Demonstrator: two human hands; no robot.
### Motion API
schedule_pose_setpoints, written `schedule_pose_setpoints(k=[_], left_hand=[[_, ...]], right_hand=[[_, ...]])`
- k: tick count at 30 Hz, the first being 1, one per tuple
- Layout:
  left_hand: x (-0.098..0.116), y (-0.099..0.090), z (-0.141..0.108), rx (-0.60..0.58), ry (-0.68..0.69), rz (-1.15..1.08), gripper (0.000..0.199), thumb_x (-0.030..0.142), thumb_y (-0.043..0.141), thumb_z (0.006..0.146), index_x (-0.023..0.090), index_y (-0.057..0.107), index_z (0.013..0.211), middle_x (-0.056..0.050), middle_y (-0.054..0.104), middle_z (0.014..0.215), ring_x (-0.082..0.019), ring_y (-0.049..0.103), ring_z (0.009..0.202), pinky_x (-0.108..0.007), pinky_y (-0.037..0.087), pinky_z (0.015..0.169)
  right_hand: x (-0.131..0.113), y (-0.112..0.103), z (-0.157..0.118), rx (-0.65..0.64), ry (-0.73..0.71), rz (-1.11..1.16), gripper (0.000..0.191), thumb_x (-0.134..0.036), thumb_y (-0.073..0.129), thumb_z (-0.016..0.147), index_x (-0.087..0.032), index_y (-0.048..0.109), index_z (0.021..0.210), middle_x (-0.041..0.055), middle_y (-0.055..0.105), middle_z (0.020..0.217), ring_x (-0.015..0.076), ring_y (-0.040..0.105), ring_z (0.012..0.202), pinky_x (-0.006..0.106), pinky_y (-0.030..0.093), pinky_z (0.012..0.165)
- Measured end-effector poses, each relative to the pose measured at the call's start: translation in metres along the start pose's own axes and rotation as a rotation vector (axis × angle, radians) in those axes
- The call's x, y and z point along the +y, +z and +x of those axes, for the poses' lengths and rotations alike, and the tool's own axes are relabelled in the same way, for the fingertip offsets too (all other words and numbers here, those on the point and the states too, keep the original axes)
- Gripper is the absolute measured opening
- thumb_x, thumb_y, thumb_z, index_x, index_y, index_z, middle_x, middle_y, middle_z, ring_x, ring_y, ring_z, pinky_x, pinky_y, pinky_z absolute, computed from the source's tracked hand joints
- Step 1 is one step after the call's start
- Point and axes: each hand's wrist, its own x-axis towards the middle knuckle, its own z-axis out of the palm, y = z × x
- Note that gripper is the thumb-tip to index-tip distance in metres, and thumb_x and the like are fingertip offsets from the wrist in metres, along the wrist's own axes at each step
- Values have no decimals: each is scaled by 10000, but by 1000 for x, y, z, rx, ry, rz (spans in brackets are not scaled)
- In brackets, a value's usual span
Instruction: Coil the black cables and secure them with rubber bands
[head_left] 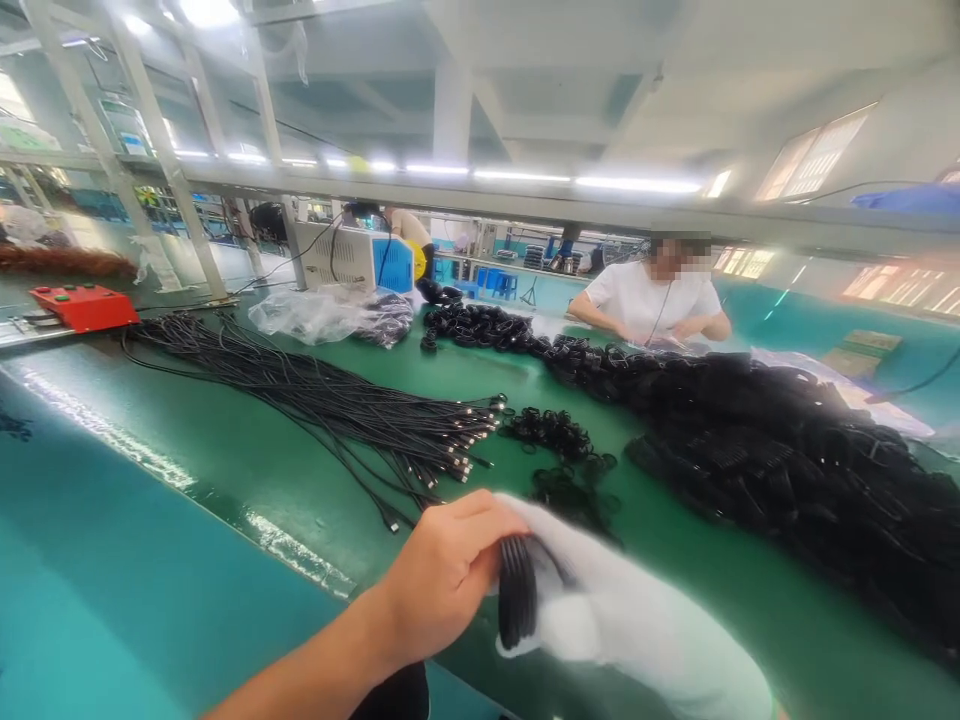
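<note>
My left hand (442, 570), bare, is closed with thumb and fingers on the top of a small coiled black cable (517, 592). My right hand (570, 590), covered in white cloth and blurred, wraps the same coil from the right, with white showing above and below it. Left of the hands, a long bundle of black cables (322, 390) lies straight on the green table (247, 470), its metal plug ends pointing toward me. Just beyond the hands is a small heap of black bands or loops (551, 432).
A large pile of coiled black cables (780, 450) runs along the right side. A red box with buttons (84, 307), clear plastic bags (315, 315) and a blue and white machine (352, 255) stand at the far left. A person in white (649, 300) works across the table.
</note>
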Motion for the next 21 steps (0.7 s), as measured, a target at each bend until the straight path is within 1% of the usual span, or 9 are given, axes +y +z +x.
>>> schedule_pose_setpoints(k=[3,5,6,9,10,12,14,16,21], left_hand=[[-1,1,2,-16,-34,41,318,38,406,839,215,633,972,-16,617,908,-116,571,817,-207,448,738],[-3,3,3,-2,-91,71,327,36,400,832,223,638,955,-8,612,901,-115,571,816,-211,444,745],[-4,3,4,11,-135,83,321,39,407,824,226,638,946,-7,610,908,-118,572,820,-217,443,752],[-6,3,8,41,-310,64,266,92,478,796,232,600,986,2,607,912,-126,574,789,-232,452,719],[-6,2,10,39,-362,47,239,118,500,789,230,584,983,11,610,873,-125,572,752,-231,452,685],[-8,3,15,20,-438,28,146,166,512,791,219,570,915,31,605,756,-119,559,668,-221,438,612],[-9,5,20,7,-473,44,69,181,500,792,204,565,790,40,587,662,-113,543,615,-211,412,564],[-11,8,23,14,-499,48,82,183,499,782,193,554,721,36,584,637,-111,538,598,-206,397,540],[-14,15,22,4,-594,-82,44,210,498,770,196,537,755,43,567,620,-105,520,553,-197,396,493]], right_hand=[[3,2,12,21,-11,120,635,-264,768,599,-172,520,1176,60,573,998,221,554,878,401,477,812],[9,4,18,41,-3,204,576,-235,749,618,-168,526,1145,35,582,885,180,581,745,396,510,737],[13,4,21,44,-3,236,546,-230,730,641,-168,523,1141,32,582,864,175,588,723,401,520,716],[28,2,28,6,-25,404,459,-236,692,690,-160,537,1115,60,585,903,204,607,807,427,536,706],[32,0,30,-13,-30,473,427,-244,689,696,-148,553,1089,74,587,921,213,608,834,429,539,706],[40,-4,33,-38,-33,563,379,-263,694,699,-118,584,1031,96,598,917,214,618,819,425,544,692],[44,-7,34,-27,-29,563,356,-272,701,697,-96,600,990,103,611,879,209,625,784,415,546,683],[46,-9,34,-6,-18,554,345,-274,704,694,-86,606,967,98,615,841,213,627,778,412,547,678],[49,-8,33,21,-5,490,299,-276,676,717,-71,618,927,100,622,822,212,626,768,403,543,684]])
